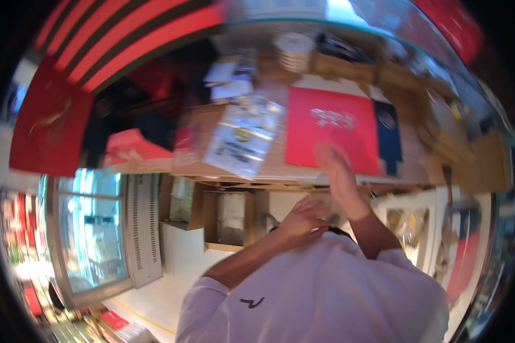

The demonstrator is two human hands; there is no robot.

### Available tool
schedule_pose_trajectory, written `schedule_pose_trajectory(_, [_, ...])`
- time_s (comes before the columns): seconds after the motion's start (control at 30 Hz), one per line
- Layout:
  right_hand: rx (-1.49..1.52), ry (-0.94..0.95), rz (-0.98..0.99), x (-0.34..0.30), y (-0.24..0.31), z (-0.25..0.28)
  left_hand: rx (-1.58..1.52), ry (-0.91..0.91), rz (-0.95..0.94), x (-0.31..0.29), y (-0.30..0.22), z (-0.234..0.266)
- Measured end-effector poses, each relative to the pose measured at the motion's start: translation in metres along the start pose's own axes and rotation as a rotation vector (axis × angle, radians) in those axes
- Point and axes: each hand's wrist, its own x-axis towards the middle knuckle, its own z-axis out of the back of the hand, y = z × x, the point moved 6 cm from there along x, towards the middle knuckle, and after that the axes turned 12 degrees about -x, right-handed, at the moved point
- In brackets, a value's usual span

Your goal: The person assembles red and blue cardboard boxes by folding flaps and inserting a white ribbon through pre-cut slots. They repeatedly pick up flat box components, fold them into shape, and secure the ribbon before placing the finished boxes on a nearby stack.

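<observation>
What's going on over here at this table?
Someone in a white shirt is at a cluttered table. Their right hand, blurred, is over the near edge of a flat red piece; whether it touches is unclear. The left hand is in front of their body, with nothing visibly held. A shiny plastic packet lies left of the red piece, and a dark blue piece is at its right.

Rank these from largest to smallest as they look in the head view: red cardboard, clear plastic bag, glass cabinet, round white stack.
1. Glass cabinet, though it stands lower and bends toward the rim
2. Red cardboard
3. Clear plastic bag
4. Round white stack
</observation>
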Motion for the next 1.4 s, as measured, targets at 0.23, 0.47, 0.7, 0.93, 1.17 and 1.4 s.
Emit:
schedule_pose_trajectory(0.23, [-0.436,-0.341,0.211,-0.011,0.084,0.229,0.167,-0.154,0.062,0.136,0.032,-0.074])
schedule_pose_trajectory(0.47, [-0.865,-0.573,0.002,0.029,-0.01,0.381,0.529,0.073,0.401,0.149,0.124,-0.132])
schedule_pose_trajectory(0.7, [-0.504,-0.109,-0.436,0.057,0.004,0.378,0.55,0.11,0.307,0.159,0.096,-0.139])
schedule_pose_trajectory(0.93, [-0.28,-0.15,-0.283,0.02,0.043,0.34,0.347,0.129,0.052,0.175,0.046,-0.135])
schedule_pose_trajectory(1.17, [-0.244,-0.229,-0.289,-0.001,0.049,0.334,0.28,0.164,0.021,0.181,0.032,-0.106])
schedule_pose_trajectory(1.4, [-0.18,-0.329,-0.205,-0.017,0.043,0.327,0.259,0.156,0.06,0.192,0.019,-0.097])
